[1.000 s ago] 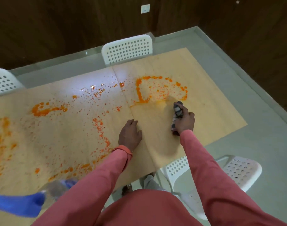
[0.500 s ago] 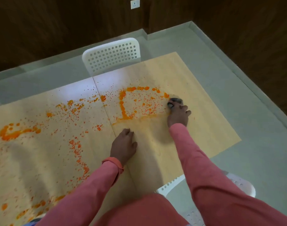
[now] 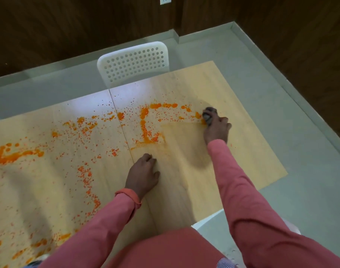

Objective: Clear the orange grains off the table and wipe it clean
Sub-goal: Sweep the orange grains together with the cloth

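A dark cloth point(image 3: 208, 116) is being gripped by the right hand point(image 3: 216, 130) at frame right. The orange grains point(image 3: 157, 120) are lying leftward of it, nearer that hand. The left hand point(image 3: 143, 176) is being rested, loosely curled, on the table point(image 3: 242, 151).

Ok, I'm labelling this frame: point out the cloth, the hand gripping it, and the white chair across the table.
cloth point(image 3: 208, 115), head view, its dark bunched top.
right hand point(image 3: 217, 130), head view, its back.
white chair point(image 3: 134, 63), head view, its perforated backrest.
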`<state>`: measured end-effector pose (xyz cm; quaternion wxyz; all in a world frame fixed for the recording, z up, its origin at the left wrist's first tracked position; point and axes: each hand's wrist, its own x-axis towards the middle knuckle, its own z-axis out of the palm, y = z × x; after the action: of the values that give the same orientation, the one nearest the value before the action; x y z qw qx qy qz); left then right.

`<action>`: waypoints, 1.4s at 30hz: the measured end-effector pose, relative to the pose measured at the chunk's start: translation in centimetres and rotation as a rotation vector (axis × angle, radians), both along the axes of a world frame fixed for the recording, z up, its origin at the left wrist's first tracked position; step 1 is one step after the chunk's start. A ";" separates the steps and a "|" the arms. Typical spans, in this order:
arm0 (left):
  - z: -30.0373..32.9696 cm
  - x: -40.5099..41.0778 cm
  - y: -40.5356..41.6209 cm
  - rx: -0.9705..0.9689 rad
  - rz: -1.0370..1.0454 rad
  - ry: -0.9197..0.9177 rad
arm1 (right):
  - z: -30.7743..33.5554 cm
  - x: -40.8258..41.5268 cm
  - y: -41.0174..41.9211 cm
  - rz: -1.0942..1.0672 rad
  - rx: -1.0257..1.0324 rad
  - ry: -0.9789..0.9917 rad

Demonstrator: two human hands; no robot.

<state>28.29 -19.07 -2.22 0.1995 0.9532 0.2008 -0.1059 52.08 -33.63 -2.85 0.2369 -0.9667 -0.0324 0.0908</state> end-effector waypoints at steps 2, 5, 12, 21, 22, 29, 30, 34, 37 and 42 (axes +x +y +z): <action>0.1 0.1 -0.1 0.000 0.004 0.002 | -0.5 -0.3 -0.5 -0.007 -0.140 0.036; 0.2 0.4 -0.4 0.021 0.007 0.023 | -0.9 -3.2 2.4 0.146 -0.113 0.022; 1.1 3.3 -2.4 0.062 0.016 0.065 | 0.4 -6.1 4.1 0.310 0.264 0.134; 0.3 7.0 -6.3 -0.063 -0.205 0.046 | 0.3 0.0 -11.4 -0.271 -0.105 0.037; 0.2 7.2 -6.3 -0.060 -0.213 0.049 | 0.1 0.0 -11.8 -0.300 -0.138 0.078; -0.6 6.8 -5.9 -0.060 -0.226 0.003 | -0.1 -2.7 -2.7 -0.030 -0.085 0.122; -0.8 6.7 -5.9 -0.062 -0.223 -0.008 | 0.1 -3.3 -1.1 0.058 -0.047 0.137; -0.7 6.0 -5.3 -0.034 -0.180 -0.036 | 1.4 -2.4 0.6 0.165 0.268 0.288; -0.5 6.0 -4.3 0.011 -0.153 -0.017 | 1.7 1.7 -1.4 0.007 0.344 0.153; -0.1 5.9 -2.6 0.028 -0.085 0.023 | 0.4 7.6 -3.9 -0.016 -0.094 0.134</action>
<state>34.14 -21.64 -2.31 0.1790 0.9624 0.1637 -0.1225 59.64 -37.55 -2.45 0.1936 -0.9688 -0.0043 0.1548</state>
